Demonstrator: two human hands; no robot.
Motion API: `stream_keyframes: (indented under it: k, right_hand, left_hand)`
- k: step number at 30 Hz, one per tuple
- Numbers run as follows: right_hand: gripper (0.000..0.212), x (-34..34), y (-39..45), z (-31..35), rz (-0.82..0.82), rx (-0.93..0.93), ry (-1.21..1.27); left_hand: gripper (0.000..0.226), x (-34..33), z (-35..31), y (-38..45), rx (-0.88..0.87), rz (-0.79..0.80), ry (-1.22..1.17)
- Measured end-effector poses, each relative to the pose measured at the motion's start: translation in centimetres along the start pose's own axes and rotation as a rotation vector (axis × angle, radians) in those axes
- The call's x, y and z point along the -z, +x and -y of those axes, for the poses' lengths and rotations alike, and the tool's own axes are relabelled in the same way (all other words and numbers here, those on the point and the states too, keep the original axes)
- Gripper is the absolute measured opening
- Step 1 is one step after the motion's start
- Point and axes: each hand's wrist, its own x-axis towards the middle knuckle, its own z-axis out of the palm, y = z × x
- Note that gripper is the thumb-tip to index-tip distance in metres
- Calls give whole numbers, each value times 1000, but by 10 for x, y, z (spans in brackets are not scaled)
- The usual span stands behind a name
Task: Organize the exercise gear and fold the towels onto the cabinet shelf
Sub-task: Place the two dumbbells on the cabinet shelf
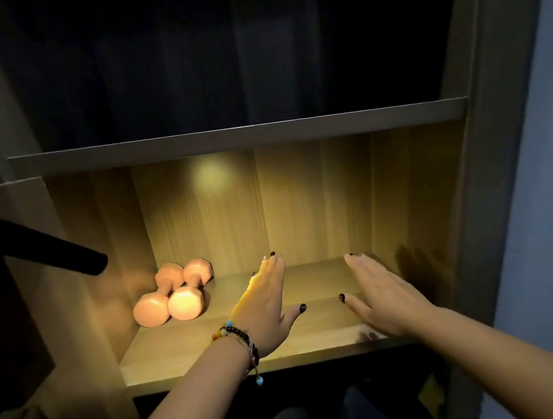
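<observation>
At the far left edge a black handle-like bar [55, 250] juts out toward the cabinet from a dark object that is too shadowed to identify. Just past it begins the lit wooden cabinet shelf [187, 343], a warm-toned compartment with a wood-grain back panel and a pale spot of light high on that panel. A grey shelf board [239, 137] runs across above it, and the compartment over that board is dark.

In the left rear corner of the lit shelf lie two pink dumbbells [171, 295], side by side and touching, their handles pointing from the front toward the back wall. Their near heads face the camera, the left one close against the side wall.

To their right, well apart from them, the left hand [267, 308] reaches in over the middle of the shelf, palm down. Its grip is wide: the fingers are straight and together, the thumb spread out to the right, and it holds nothing. The nails are dark, and a beaded bracelet [240, 339] circles the wrist.

Further right the right hand [383, 297] mirrors it, palm down, fingers straight, thumb pointing left toward the other thumb, grip likewise wide and holding nothing. Whether either palm touches the shelf board cannot be told. Its shadow falls on the right side wall [422, 261] of the cabinet. No towels appear in view.
</observation>
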Motion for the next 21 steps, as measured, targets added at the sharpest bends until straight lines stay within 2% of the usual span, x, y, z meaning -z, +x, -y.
stream_keyframes:
  k: [5,13,21]
  right_hand:
    - [81,23,-37,-14,8,-79,-18]
    - [78,55,-92,-63,-33,-263,-182]
    - [82,74,-128,-138,-43,-436,-217]
  left_hand:
    - [91,5,-31,7,-100,46,-128]
    - [88,-3,-93,43,-352,72,-100]
    - [83,-38,-156,88,-493,140,-126]
